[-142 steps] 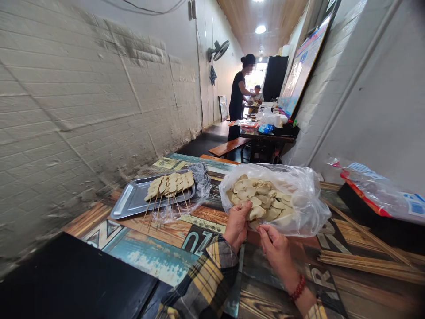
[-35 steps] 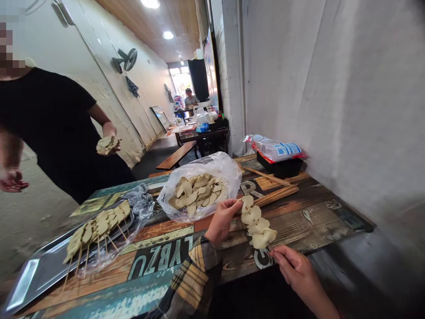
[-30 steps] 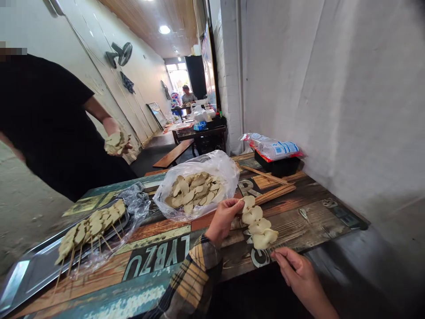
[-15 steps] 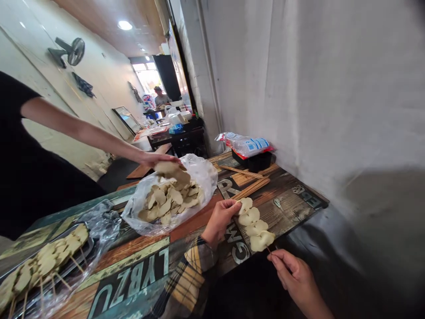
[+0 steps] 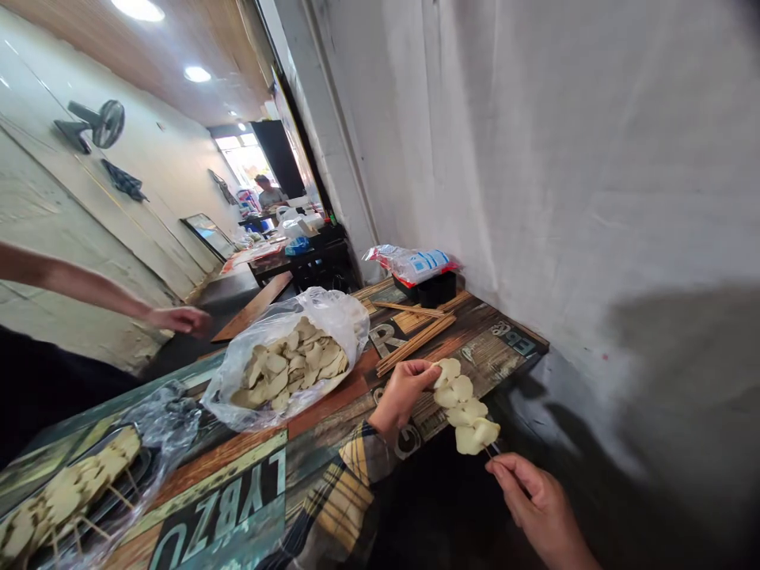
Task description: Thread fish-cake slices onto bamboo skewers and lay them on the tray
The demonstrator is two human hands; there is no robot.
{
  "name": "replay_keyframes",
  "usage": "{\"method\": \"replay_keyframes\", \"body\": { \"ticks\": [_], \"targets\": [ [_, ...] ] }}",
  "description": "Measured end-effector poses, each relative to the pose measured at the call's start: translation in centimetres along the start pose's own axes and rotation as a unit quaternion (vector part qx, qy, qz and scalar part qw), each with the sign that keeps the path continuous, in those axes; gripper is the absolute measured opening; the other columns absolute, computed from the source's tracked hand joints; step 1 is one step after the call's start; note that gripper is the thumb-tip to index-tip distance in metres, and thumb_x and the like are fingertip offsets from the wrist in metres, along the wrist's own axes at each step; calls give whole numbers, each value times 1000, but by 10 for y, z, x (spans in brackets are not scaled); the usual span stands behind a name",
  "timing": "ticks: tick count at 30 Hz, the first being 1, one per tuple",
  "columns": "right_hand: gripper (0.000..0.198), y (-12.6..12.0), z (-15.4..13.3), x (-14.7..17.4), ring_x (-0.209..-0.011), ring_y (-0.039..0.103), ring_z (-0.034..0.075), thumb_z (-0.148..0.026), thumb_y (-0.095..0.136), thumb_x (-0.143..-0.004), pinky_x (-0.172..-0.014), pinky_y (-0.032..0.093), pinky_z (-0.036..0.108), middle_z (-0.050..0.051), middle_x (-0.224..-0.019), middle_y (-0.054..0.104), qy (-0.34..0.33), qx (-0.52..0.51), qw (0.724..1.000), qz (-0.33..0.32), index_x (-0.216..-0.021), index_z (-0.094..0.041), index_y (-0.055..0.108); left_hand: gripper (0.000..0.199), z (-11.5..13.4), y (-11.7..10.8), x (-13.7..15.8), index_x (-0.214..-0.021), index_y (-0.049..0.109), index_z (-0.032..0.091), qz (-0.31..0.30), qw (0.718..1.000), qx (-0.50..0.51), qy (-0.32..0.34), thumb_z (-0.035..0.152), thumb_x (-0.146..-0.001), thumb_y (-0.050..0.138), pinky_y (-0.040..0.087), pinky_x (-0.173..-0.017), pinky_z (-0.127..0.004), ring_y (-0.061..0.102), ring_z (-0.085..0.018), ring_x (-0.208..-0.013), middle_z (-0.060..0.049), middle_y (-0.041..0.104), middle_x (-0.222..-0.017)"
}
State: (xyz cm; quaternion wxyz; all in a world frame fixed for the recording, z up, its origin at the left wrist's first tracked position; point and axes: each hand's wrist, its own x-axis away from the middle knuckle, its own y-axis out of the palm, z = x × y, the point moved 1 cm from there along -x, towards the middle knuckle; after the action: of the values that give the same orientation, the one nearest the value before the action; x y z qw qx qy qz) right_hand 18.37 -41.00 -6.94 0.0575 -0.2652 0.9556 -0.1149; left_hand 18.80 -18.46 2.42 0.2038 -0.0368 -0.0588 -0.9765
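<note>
Several pale, thin, folded food slices [image 5: 461, 404] are threaded in a row on a thin skewer [image 5: 489, 452], held over the table's edge. My left hand [image 5: 407, 392], in a plaid sleeve, pinches the far end of the row; whether its fingertips grip the stick or the last slice is hidden. Closed on the bare lower end of the skewer is my right hand [image 5: 537, 495]. Loose slices of the same kind fill an open clear plastic bag [image 5: 222, 396] to the left of my left hand.
Bare skewers [image 5: 416, 343] lie near a black container [image 5: 438, 290] topped by a plastic packet [image 5: 412, 262]. At lower left, a tray [image 5: 144, 459] holds loaded skewers beside crumpled plastic [image 5: 169, 416]. A co-worker's hand [image 5: 181, 320] is across the table [image 5: 309, 451]. The wall [image 5: 534, 198] rises on the right.
The co-worker's hand has left the bag and moved left, the slices it held no longer in it. My view has shifted somewhat. Both my hands keep hold of the loaded skewer.
</note>
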Motion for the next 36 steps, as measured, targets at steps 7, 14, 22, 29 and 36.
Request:
{"method": "replay_keyframes", "body": {
  "ticks": [7, 14, 22, 29, 36],
  "targets": [
    [38, -1, 1, 2, -40, 40, 12, -52, 50, -86, -43, 34, 24, -5, -45, 44, 18, -38, 999, -13, -77, -21, 68, 35, 2, 4, 7, -60, 68, 12, 14, 1000, 3, -5, 44, -60, 82, 34, -54, -21, 44, -7, -54, -1, 57, -59],
    [41, 7, -3, -3, -39, 34, 10, -56, 51, -85, -41, 27, 23, -8, -43, 38, 67, -128, 988, -49, -85, -18, 64, 42, 5, -10, 16, -88, 72, 13, 19, 989, 147, -26, 49, -66, 78, 46, -63, -25, 59, -13, -64, -6, 67, -77],
    [44, 38, -41, -24, -38, 27, 7, -58, 52, -84, -38, 20, 21, -10, -43, 33, 41, -125, 982, -139, -86, -16, 62, 42, 7, -33, 49, -99, 67, 16, 29, 961, 274, -10, 46, -72, 75, 52, -72, -28, 66, -18, -80, -8, 70, -93],
    [44, 93, -72, -54, -37, 29, 8, -59, 51, -85, -38, 21, 21, -9, -42, 36, -29, -100, 965, -243, -86, -16, 63, 32, 21, -83, 76, -84, 68, 13, 173, 937, 289, 89, 24, -59, 85, 52, -67, -24, 65, -14, -70, -3, 70, -79],
    [45, 158, -107, -74, -39, 33, 9, -60, 52, -83, -41, 25, 22, -9, -43, 39, -89, -108, 930, -340, -86, -17, 63, 32, 23, -140, 124, -84, 64, 15, 260, 895, 340, 129, 33, -64, 83, 49, -56, -23, 60, -11, -56, 1, 64, -66]
  ]
}}
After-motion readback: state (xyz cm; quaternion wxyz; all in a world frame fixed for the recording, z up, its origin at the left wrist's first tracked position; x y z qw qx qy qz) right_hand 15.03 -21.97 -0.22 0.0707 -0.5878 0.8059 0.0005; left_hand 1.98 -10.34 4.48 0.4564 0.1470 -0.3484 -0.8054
